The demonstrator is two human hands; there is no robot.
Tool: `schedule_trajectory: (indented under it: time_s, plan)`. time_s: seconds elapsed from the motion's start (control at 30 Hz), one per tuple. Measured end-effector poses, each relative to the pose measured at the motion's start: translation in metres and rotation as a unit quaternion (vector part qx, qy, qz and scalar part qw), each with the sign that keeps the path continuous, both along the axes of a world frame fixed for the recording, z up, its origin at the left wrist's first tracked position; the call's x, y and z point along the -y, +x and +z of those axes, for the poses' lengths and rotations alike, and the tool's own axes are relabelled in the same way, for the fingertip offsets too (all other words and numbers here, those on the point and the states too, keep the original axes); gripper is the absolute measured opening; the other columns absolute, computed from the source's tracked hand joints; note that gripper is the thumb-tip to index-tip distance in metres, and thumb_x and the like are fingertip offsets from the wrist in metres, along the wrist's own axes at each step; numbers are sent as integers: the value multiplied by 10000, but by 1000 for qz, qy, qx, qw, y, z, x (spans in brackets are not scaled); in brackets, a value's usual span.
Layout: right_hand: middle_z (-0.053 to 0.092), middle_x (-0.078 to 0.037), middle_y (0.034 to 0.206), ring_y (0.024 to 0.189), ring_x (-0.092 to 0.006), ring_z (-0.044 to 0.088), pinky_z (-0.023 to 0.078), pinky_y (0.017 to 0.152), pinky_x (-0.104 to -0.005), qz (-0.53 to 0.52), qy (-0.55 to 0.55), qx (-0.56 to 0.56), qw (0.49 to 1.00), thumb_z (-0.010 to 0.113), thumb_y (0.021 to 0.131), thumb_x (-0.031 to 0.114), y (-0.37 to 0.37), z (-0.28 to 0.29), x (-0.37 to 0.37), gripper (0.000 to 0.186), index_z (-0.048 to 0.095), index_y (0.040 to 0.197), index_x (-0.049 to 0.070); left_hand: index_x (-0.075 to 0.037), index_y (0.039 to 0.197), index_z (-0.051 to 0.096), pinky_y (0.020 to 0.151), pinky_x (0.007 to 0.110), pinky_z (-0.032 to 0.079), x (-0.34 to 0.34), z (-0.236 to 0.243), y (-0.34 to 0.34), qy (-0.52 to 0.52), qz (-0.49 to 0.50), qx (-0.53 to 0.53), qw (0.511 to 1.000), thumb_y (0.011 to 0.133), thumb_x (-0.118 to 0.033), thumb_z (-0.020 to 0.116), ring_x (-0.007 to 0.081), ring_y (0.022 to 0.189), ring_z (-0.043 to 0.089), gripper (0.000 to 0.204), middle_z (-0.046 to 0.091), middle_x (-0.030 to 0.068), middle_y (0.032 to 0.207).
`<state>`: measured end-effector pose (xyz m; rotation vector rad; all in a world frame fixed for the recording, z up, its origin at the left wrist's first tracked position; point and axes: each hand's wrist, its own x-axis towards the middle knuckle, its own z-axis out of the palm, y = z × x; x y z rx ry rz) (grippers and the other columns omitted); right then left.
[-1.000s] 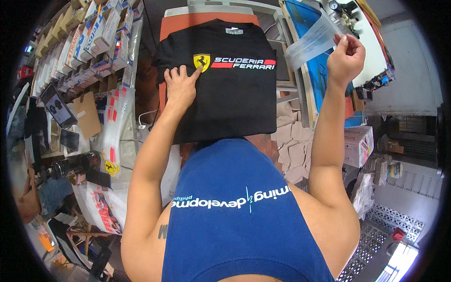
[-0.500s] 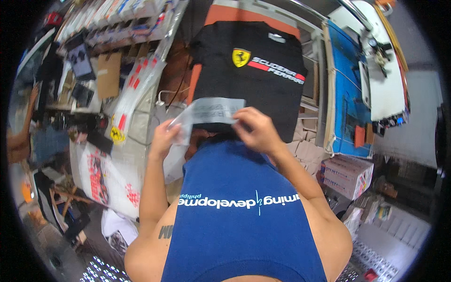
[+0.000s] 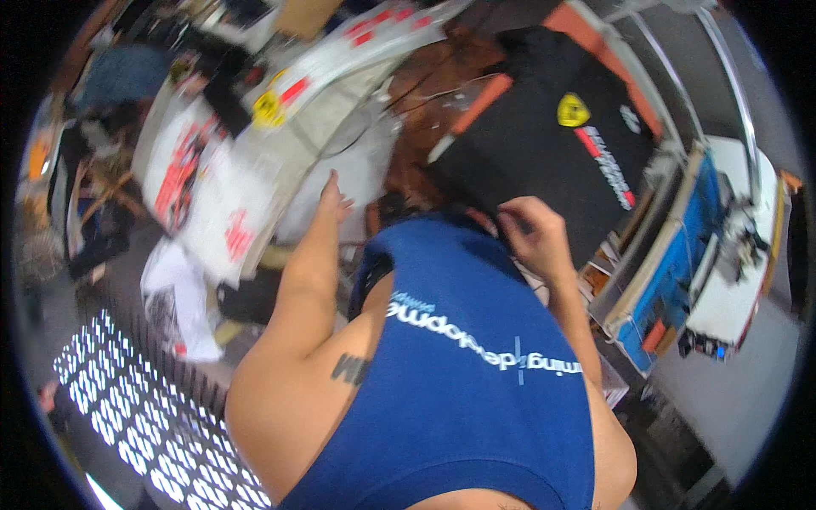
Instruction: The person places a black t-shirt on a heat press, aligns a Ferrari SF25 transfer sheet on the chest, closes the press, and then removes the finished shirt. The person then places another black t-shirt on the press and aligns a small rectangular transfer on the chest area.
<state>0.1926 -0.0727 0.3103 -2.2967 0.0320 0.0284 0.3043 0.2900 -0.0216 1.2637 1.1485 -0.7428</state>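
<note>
My left hand (image 3: 337,202) is held out beside a grey table, its fingers stretched and slightly blurred, with nothing visible in it. Just beyond it lies a whitish translucent sheet (image 3: 361,161). My right hand (image 3: 541,238) is at the near edge of a black T-shirt (image 3: 527,127), its fingers bent with a gap to the thumb. I see nothing between them. The shirt lies flat on an orange board (image 3: 582,25) and bears a yellow shield and a red-and-white print. The clear strip from before cannot be made out now.
On the left, the grey table (image 3: 310,144) holds clear film with yellow and red prints (image 3: 340,64) and a white red-printed sheet (image 3: 212,217). A white printed cloth (image 3: 178,297) hangs below. To the right stand a blue framed screen (image 3: 693,229) and a white worktop (image 3: 739,280).
The view has swung left, so the shirt appears farther right. My hands have moved apart. The clear strip they held between them no longer shows in either hand.
</note>
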Motion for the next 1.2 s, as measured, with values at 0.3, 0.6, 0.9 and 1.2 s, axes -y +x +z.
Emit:
schedule_trajectory:
  time_s: [0.3, 0.6, 0.9, 1.2]
  plan:
    - [710, -143, 930, 850, -308, 714, 571, 737, -384, -145, -17, 42, 988, 722, 880, 51, -42, 7, 36, 91, 710, 963, 16, 34, 1476, 475, 1056, 454, 454, 287, 130, 209, -249, -330, 202, 888, 966, -645, 575, 309, 1265, 584, 855, 603, 201, 1377]
    - [719, -73, 880, 800, -180, 677, 548, 756, -332, -393, 174, 61, 901, 671, 992, 313, -21, 32, 115, 315, 733, 951, 7, 8, 920, 737, 844, 296, 552, 363, 332, 116, -258, -329, 730, 541, 948, 41, 632, 140, 884, 687, 114, 745, 72, 903]
    - [683, -213, 888, 844, -317, 652, 530, 798, -424, -202, 1, -65, 977, 724, 886, 542, -21, 175, 86, 610, 697, 986, -59, -81, 1280, 661, 1070, 448, 462, 300, 416, 41, -377, -330, 719, 481, 771, 18, 784, 334, 1277, 589, 533, 608, 186, 1375]
    - [610, -186, 638, 610, -395, 639, 490, 569, -425, -246, -144, -144, 948, 781, 873, 379, -191, 296, -29, 416, 648, 771, -2, -36, 1028, 691, 1162, 483, 365, 324, 366, -23, -326, -776, 499, 208, 692, -79, 840, 325, 1171, 668, 370, 702, 184, 1163]
